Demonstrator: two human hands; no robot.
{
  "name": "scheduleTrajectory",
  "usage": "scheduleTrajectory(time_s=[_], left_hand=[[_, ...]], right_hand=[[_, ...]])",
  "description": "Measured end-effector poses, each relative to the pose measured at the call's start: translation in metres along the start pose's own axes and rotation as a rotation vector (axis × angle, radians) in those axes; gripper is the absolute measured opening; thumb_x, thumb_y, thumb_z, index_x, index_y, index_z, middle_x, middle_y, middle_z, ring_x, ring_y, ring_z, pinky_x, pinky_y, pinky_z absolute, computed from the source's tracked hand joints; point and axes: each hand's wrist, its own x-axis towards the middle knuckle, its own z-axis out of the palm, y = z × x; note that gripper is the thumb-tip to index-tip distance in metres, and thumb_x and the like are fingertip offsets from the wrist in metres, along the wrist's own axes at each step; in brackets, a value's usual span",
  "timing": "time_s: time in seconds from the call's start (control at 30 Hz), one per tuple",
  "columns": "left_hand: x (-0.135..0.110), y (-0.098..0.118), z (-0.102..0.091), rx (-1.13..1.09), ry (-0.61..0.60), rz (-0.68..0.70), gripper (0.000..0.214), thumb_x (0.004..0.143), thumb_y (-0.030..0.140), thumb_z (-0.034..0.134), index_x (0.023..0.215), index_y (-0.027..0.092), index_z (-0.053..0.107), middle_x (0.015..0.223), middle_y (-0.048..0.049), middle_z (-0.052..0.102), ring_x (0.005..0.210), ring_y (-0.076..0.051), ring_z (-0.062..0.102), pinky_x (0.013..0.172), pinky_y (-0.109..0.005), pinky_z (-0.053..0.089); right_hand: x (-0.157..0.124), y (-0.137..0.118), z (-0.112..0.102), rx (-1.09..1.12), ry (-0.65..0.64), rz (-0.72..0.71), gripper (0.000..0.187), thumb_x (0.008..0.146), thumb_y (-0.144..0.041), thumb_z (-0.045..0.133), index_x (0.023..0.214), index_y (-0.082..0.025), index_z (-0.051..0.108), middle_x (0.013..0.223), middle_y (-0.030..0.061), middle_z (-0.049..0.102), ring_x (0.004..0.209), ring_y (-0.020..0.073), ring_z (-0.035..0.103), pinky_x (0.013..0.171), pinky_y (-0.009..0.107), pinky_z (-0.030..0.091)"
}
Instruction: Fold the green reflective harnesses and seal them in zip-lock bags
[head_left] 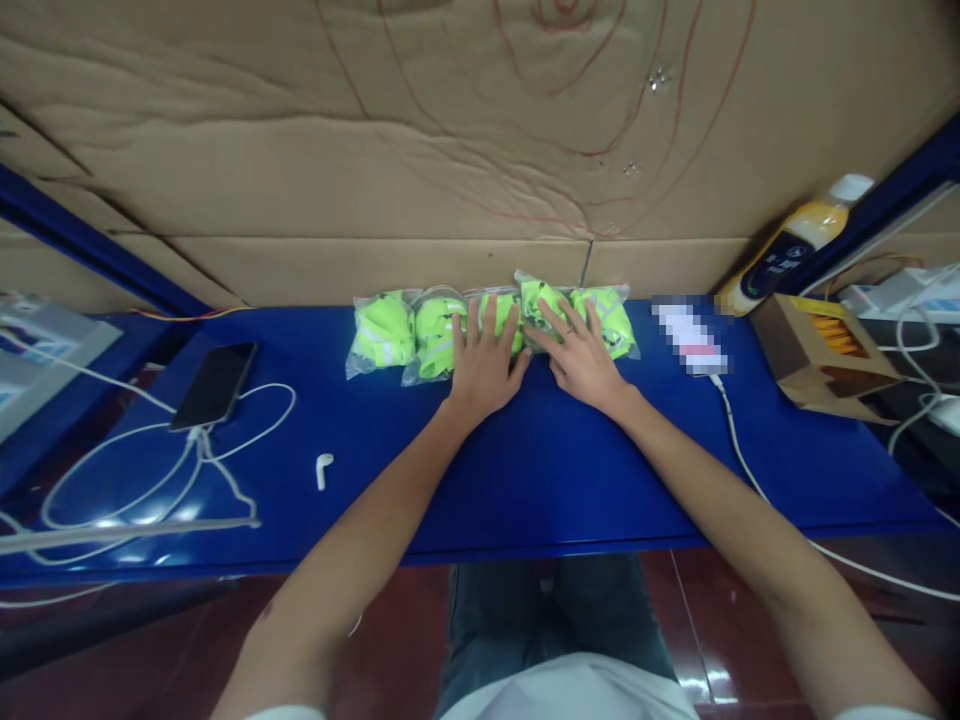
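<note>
Several clear plastic bags of folded neon-yellow fabric with pale reflective strips lie in a row against the cardboard at the back of the blue table. My left hand (486,360) rests with spread fingers over the middle bag (510,308) and the edge of the bag (435,335) beside it. Fingers apart, my right hand (581,358) lies flat across the two bags on the right, one of them the end bag (613,318). At the left end, a further bag (384,332) is untouched. Neither hand grips anything.
A phone (215,385) with white cables lies left, near a white earbud (324,470). On the right are a blurred-out phone (690,338) on a cable, a leaning juice bottle (795,245) and an open cardboard box (810,350). Cardboard (375,190) walls the back.
</note>
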Motion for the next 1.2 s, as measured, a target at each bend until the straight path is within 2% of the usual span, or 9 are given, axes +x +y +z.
scheduleTrajectory(time_s=[0.17,0.27,0.37,0.5,0.67,0.83,1.0,1.13,1.2], left_hand=[[-0.006,0.001,-0.006,-0.056,0.013,0.143,0.071,0.109,0.047,0.045,0.172,0.014,0.037,0.181,-0.0186,0.027,0.172,-0.042,0.008,0.139,-0.064,0.009],[-0.007,0.003,-0.003,-0.084,-0.05,0.172,0.073,0.11,0.048,0.046,0.174,0.016,0.033,0.179,-0.0201,0.032,0.171,-0.043,0.011,0.138,-0.065,0.014],[-0.006,0.007,-0.002,-0.079,-0.047,0.178,0.072,0.109,0.052,0.05,0.174,0.024,0.034,0.181,-0.018,0.026,0.171,-0.047,0.004,0.136,-0.07,0.013],[-0.002,0.018,-0.003,-0.06,-0.061,0.225,0.066,0.107,0.051,0.054,0.17,0.037,0.042,0.186,-0.0065,0.013,0.171,-0.046,-0.006,0.135,-0.076,0.003],[0.0,0.025,0.003,-0.045,-0.099,0.258,0.069,0.108,0.053,0.049,0.172,0.031,0.036,0.184,-0.0059,0.021,0.171,-0.047,-0.003,0.135,-0.078,-0.002],[0.0,0.02,-0.001,-0.13,0.01,0.231,0.068,0.109,0.052,0.049,0.169,0.021,0.041,0.178,-0.0157,0.036,0.171,-0.044,0.012,0.137,-0.071,0.013],[-0.005,0.026,-0.027,-0.467,0.288,0.018,0.047,0.111,0.051,0.044,0.138,0.02,0.065,0.136,-0.0168,0.071,0.145,-0.033,0.056,0.124,-0.053,0.049],[-0.012,0.028,-0.041,-0.883,0.154,-0.1,0.069,0.105,0.07,0.051,0.156,0.024,0.045,0.148,-0.0164,0.066,0.134,-0.029,0.068,0.11,-0.045,0.061],[-0.013,0.018,-0.043,-1.029,0.104,-0.17,0.073,0.101,0.072,0.057,0.154,0.022,0.048,0.146,-0.0166,0.067,0.132,-0.03,0.07,0.11,-0.046,0.061]], right_hand=[[-0.008,-0.002,0.001,0.051,0.034,-0.058,0.064,0.094,-0.011,0.052,0.156,-0.022,0.061,0.172,0.0039,0.05,0.172,0.0379,0.015,0.136,0.067,0.027],[-0.014,0.0,-0.007,0.112,0.052,-0.023,0.055,0.1,-0.024,0.051,0.153,-0.028,0.064,0.17,0.0012,0.052,0.172,0.0349,0.019,0.137,0.07,0.023],[-0.022,0.012,-0.018,0.091,0.181,0.202,0.054,0.103,-0.038,0.051,0.156,-0.031,0.061,0.174,0.0044,0.046,0.171,0.0363,0.022,0.136,0.075,0.016],[-0.032,0.033,-0.018,0.073,0.272,0.461,0.054,0.103,-0.048,0.055,0.151,-0.025,0.065,0.179,0.0138,0.035,0.166,0.0427,0.031,0.128,0.073,0.034],[-0.029,0.043,0.0,0.15,0.236,0.576,0.056,0.106,-0.053,0.05,0.15,-0.022,0.065,0.171,0.0243,0.042,0.153,0.0447,0.049,0.115,0.069,0.049],[-0.026,0.047,-0.003,0.228,0.409,0.648,0.062,0.103,-0.056,0.053,0.147,-0.014,0.066,0.155,0.0278,0.054,0.15,0.0431,0.052,0.12,0.067,0.047],[-0.028,0.012,-0.033,0.182,0.596,0.495,0.054,0.106,-0.053,0.051,0.149,-0.024,0.063,0.166,0.0201,0.039,0.161,0.0411,0.04,0.129,0.067,0.039],[-0.031,-0.044,-0.048,0.31,0.445,0.144,0.064,0.103,-0.044,0.059,0.164,-0.032,0.042,0.177,0.0148,0.023,0.165,0.0384,0.033,0.129,0.062,0.044],[-0.034,-0.059,-0.049,0.414,0.349,0.036,0.07,0.103,-0.042,0.059,0.167,-0.032,0.03,0.172,0.0172,0.033,0.162,0.0363,0.039,0.124,0.061,0.051]])
